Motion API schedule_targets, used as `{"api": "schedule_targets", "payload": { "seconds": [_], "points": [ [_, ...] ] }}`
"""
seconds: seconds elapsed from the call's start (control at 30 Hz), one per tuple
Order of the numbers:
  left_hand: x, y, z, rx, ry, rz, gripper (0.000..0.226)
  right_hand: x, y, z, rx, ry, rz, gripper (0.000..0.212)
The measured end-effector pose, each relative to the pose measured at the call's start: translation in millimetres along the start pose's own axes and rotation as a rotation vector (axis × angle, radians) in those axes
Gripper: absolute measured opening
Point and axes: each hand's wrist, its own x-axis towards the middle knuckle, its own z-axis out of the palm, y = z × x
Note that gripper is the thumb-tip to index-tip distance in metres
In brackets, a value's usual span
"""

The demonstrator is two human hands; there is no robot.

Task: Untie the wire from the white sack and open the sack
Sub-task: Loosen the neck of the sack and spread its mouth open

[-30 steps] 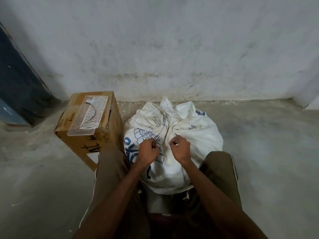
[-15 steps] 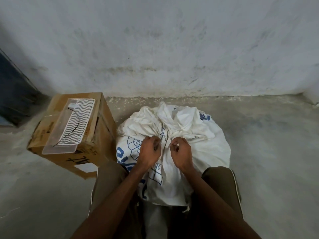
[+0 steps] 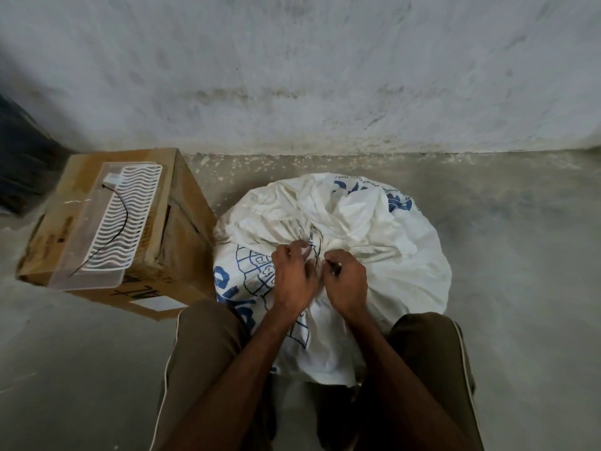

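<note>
While bunched at its neck, white sack (image 3: pixel 374 242) bulges | both hands pinch wire (image 3: pixel 317 247)

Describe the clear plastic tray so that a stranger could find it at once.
Start at the cardboard box on the floor, left of the white sack. The clear plastic tray lies on its top. Only it is see-through, with a white wavy grid and a thin black wire inside.

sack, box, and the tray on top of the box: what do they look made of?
White sack: likely woven plastic fabric, matte, going by its stiff creases and blue print; the weave itself is too fine to see.
Cardboard box: brown corrugated card, dull, with folded flaps and a paper label.
Tray: clear glossy plastic, the box showing through it, with a white wavy grille that is probably plastic too.
</note>
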Motion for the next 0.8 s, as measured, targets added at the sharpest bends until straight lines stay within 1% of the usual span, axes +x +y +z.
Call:
{"api": "schedule_targets", "payload": {
  "seconds": [0.1,0.2,0.3,0.4,0.47,0.53,0.63,0.7,0.8],
  "points": [
    [-4.7,1.1,-1.2,0.053,0.028,0.007,0.043,-4.3,2.1,-2.1,0.061,-0.012,-0.033,0.015],
    [-14.3,2.6,-6.8,0.052,-0.001,0.056,0.034,-10.9,2.3,-7.9,0.084,-0.053,-0.043,0.012],
    [-24.1,7.6,-19.0,-0.066,-0.032,0.044,0.03,-18.6,-4.9,-22.4,0.109,-0.071,-0.074,0.008],
    [-34.6,20.3,-41.0,-0.23,0.042,-0.015,0.025,-33.8,-21.0,-41.7,0.143,-0.045,-0.081,0.013],
    [-44.8,29.8,-55.9,-0.293,0.047,-0.052,0.018,-47.0,-34.5,-51.6,0.189,-0.026,-0.055,0.014],
    [-55.4,40.7,-71.0,-0.354,0.028,-0.115,0.016,-59.0,-47.5,-58.6,0.257,-0.027,-0.005,0.013],
    [-73.0,58.0,-96.8,-0.422,-0.012,-0.221,0.023,-76.1,-64.9,-67.6,0.355,-0.043,0.045,0.014],
    [-83.4,67.2,-113.8,-0.404,-0.066,-0.222,0.033,-88.2,-74.7,-73.3,0.408,-0.044,0.074,0.015],
    [-93.7,67.1,-133.3,-0.306,-0.163,-0.21,0.047,-107.2,-86.1,-83.3,0.47,-0.032,0.155,0.015]
  ]
}}
